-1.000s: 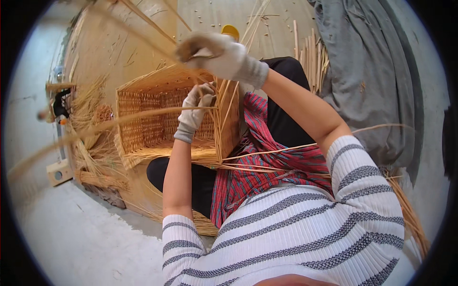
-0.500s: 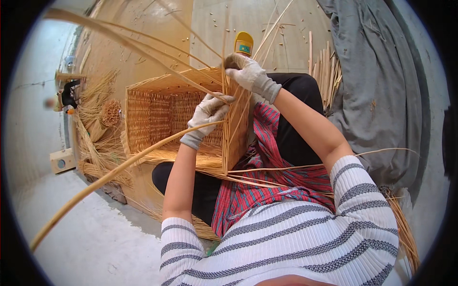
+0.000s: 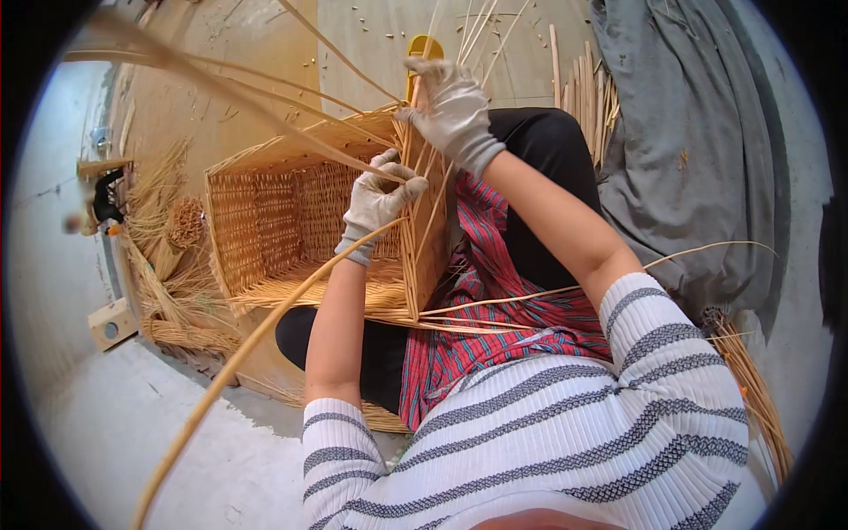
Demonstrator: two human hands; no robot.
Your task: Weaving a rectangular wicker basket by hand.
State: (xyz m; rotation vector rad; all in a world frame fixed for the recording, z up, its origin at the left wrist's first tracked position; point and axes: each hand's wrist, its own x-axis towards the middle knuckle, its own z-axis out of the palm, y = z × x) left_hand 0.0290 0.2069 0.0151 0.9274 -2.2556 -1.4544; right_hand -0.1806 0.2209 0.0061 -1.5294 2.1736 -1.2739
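An open rectangular wicker basket [image 3: 265,212] lies tilted on its side across my lap, its inside facing left. At its near-right rim, my gloved left hand [image 3: 378,201] pinches a pale willow rod [image 3: 265,106] between thumb and fingers; the rod sweeps up and left, blurred. Another thick rod [image 3: 230,371] sticks out from the same edge and curves down past my left arm. My gloved right hand [image 3: 452,113] is at the far corner of the rim, thumb apart from the stretched fingers, beside thin upright stakes [image 3: 484,35]. What touches its fingertips is partly hidden.
Bundles of loose wicker strands [image 3: 163,238] lie on the left. Cut sticks [image 3: 585,102] and a grey cloth [image 3: 680,159] are at the right, with more rods [image 3: 751,397] by my right side. A yellow slipper [image 3: 426,49] shows beyond the basket. A red striped cloth [image 3: 495,291] covers my lap.
My right hand has spread its fingers and moved slightly up at the far corner. The basket appears shifted a little left and up. The thick lower rod has swung to a steeper angle.
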